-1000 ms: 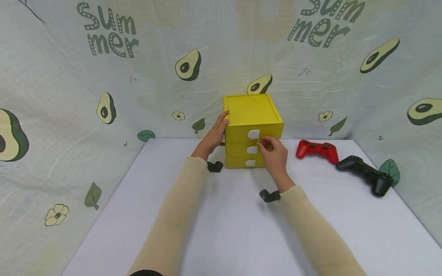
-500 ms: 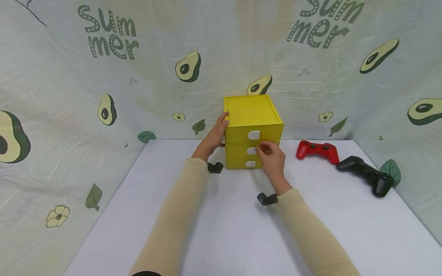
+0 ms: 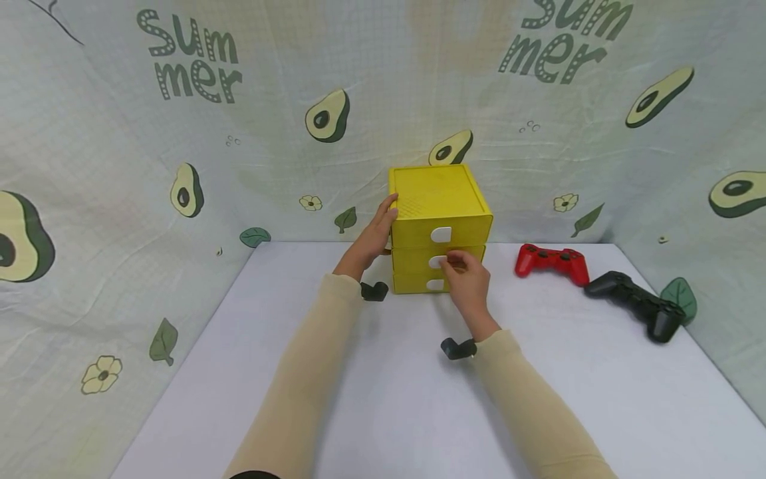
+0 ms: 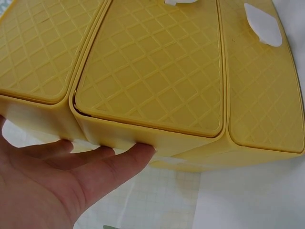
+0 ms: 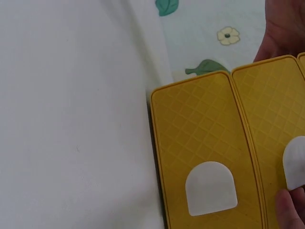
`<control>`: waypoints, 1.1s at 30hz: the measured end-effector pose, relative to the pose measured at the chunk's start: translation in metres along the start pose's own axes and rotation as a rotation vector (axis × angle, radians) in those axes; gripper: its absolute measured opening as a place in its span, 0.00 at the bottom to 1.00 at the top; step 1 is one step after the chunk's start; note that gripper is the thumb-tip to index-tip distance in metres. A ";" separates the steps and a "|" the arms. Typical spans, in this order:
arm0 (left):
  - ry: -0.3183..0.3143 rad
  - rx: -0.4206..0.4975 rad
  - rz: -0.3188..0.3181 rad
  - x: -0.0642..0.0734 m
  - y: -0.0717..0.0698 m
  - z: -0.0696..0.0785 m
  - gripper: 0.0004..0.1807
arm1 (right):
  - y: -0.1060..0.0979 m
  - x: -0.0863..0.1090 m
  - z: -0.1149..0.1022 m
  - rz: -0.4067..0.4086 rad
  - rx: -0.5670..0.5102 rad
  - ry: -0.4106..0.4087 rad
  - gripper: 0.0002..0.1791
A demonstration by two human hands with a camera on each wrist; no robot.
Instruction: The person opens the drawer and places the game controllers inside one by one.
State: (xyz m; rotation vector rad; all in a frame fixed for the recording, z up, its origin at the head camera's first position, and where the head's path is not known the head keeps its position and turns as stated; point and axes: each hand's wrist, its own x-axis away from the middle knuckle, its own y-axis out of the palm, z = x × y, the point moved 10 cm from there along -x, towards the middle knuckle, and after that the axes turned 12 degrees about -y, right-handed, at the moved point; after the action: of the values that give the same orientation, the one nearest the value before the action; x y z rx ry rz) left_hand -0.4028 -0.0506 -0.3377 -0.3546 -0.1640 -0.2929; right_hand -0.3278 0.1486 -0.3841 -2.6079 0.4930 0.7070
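Two hands touch yellow drawers (image 3: 439,189) near the desk's back edge (image 3: 305,249): left hand (image 3: 369,238) straight-fingered, right hand (image 3: 469,283) shifted, likely engaging middle tab (image 3: 436,262), pinch unclear.

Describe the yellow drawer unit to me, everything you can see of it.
The yellow drawer unit looks like plastic, boxy, with a rimmed flat top and three stacked drawers, all seemingly closed. Their fronts carry a raised diamond lattice, and each has a white tab rounded at one end. It stands upright on the white table, in front of the printed cloth. The left hand rests against its left side; the right hand appears to pinch the middle tab.
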 end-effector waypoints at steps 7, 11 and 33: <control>0.004 -0.003 0.004 0.002 0.000 0.002 0.24 | 0.002 -0.001 0.004 -0.007 -0.018 0.019 0.13; 0.004 -0.009 0.010 0.001 -0.001 0.002 0.24 | 0.003 -0.003 0.007 -0.034 -0.023 0.053 0.13; 0.004 -0.018 0.045 0.000 -0.004 0.002 0.24 | -0.003 0.010 0.010 -0.145 -0.006 0.141 0.15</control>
State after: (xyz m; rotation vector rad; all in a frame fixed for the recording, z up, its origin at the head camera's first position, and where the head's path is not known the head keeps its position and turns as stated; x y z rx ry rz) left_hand -0.4042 -0.0536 -0.3341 -0.3747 -0.1490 -0.2508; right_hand -0.3222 0.1530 -0.3966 -2.6782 0.3377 0.4807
